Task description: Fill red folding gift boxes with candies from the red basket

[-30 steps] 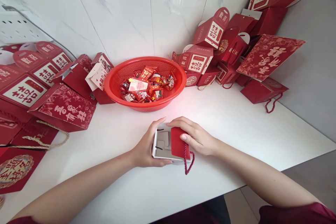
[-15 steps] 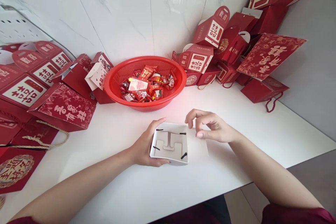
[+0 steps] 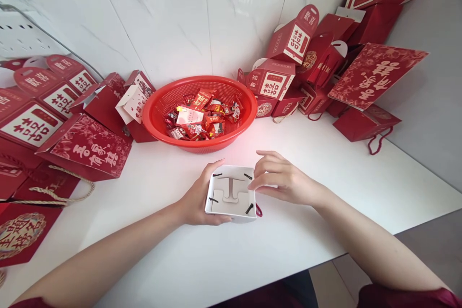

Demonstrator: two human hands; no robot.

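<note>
My left hand (image 3: 203, 197) is wrapped round the left side of a small gift box (image 3: 231, 211), thumb along the far edge and fingers by the near side. The box faces up with its top uncovered. Its inside is white, with slotted interlocking tabs at the bottom and black cord ends poking through near the corners. A dark red cord loop (image 3: 259, 210) shows at its right side. My right hand (image 3: 285, 178) is at the box's right rim, fingers loosely stretched and apart, fingertips at the edge; nothing shows in its grasp.
Behind the box stands a red plastic basket (image 3: 151, 120) of wrapped sweets (image 3: 205, 115). Red gift boxes (image 3: 94, 147) crowd the left, and more red boxes (image 3: 274, 82) are stacked at right against the wall. The white table (image 3: 173, 260) ends at a near edge.
My right hand has moved left and slightly down to the box rim, its fingers straightening. The white flap reaching out to the right is out of sight, and the red cord loop has appeared.
</note>
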